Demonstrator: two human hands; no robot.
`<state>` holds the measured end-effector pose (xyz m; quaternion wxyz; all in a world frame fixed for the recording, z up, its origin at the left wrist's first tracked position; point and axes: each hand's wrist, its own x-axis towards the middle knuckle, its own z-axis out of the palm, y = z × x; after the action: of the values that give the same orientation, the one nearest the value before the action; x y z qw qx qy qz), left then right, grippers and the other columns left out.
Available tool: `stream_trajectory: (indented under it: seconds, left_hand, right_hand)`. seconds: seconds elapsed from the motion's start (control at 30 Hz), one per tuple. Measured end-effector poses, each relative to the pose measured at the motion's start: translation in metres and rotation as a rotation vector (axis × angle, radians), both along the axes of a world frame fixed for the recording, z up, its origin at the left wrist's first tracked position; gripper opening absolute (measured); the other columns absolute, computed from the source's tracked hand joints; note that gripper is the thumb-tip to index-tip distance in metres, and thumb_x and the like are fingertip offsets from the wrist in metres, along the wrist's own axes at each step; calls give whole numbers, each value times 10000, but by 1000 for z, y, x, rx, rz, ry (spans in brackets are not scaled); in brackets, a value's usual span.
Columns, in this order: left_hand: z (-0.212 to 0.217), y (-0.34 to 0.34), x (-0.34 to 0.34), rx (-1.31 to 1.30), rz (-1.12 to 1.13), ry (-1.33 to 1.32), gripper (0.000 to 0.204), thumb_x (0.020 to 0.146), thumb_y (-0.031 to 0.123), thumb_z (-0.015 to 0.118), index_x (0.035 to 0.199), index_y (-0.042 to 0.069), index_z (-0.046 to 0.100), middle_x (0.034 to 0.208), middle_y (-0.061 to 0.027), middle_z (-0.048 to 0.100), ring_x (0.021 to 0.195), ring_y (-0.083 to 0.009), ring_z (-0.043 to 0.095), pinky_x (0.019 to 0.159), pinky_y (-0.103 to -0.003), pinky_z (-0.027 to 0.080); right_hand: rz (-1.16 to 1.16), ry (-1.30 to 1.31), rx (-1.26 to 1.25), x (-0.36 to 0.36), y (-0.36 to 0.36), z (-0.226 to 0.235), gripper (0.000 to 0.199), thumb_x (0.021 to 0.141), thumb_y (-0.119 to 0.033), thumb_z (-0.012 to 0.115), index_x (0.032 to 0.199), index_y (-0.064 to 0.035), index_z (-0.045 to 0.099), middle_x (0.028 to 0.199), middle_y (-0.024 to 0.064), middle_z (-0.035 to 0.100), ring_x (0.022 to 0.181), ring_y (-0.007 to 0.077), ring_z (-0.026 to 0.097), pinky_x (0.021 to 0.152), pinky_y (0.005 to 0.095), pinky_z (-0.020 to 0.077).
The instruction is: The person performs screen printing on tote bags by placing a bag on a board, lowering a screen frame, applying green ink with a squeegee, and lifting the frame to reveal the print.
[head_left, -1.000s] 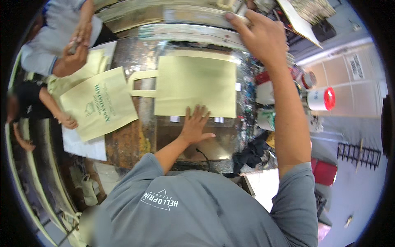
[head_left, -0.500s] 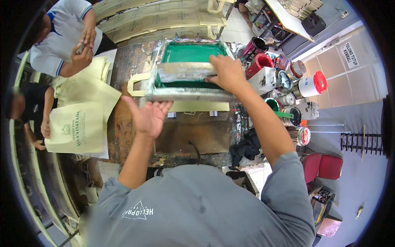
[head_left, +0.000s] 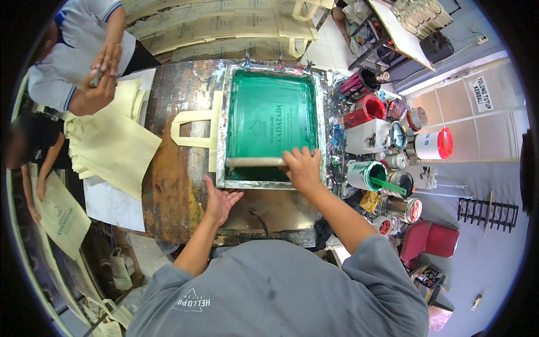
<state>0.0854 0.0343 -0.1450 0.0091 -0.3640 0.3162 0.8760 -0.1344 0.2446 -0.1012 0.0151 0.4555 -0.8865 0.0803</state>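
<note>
Screen [head_left: 258, 185]: set in the middle of the view, a bit high, with its pale, stained rim laid over a bag.
Green sheet [head_left: 269, 106]: framed by the rim and smeared with green; a faint drawing and letters can be seen on it.
Wooden bar [head_left: 252, 162]: laid from side to side near the sheet's low edge.
Right hand [head_left: 303, 168]: wrapped on the bar's right end, with the fingers bent and the bar gripped.
Left hand [head_left: 220, 203]: seen just beside the screen's lower left corner, fingers open, nothing gripped; whether the screen is touched cannot be told.
Yellow bag [head_left: 215, 101]: mostly covered by the screen; its left edge and handle [head_left: 193, 142] are left showing.
Table [head_left: 168, 185]: worn, brown and spotted with paint.
Paint pots [head_left: 365, 175]: crowded together at the right of the view; a green stick [head_left: 390, 186] is stuck in one.
Bag pile [head_left: 120, 140]: heaped at the left of the view.
Co-worker's hands [head_left: 102, 84]: held together at the upper left.
Printed bag [head_left: 62, 219]: held by another person at the far left.
Red chairs [head_left: 429, 238]: placed at the lower right.
</note>
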Motion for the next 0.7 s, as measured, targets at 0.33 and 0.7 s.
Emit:
stream_trajectory:
  seconds: [0.33, 0.7]
  left_hand:
    - [10, -18, -8, 43, -104, -212, 1195, 914, 962, 279, 1468, -71, 512, 1372, -257, 636, 1248, -323, 657, 1108, -460, 523]
    - [27, -122, -312, -2373, -206, 301, 725, 913, 652, 721, 1301, 40, 686, 1143, -167, 675, 1075, -356, 635, 937, -454, 513]
  right_hand:
    - [3, 58, 8, -222, -116, -26, 487, 793, -367, 890, 1166, -182, 639, 1073, 53, 677, 1076, 310, 662, 872, 530, 448]
    - [-37, 121, 36, -236, -129, -40, 550, 764, -310, 914, 1216, -186, 625, 1141, 50, 689, 1118, 306, 673, 843, 481, 530]
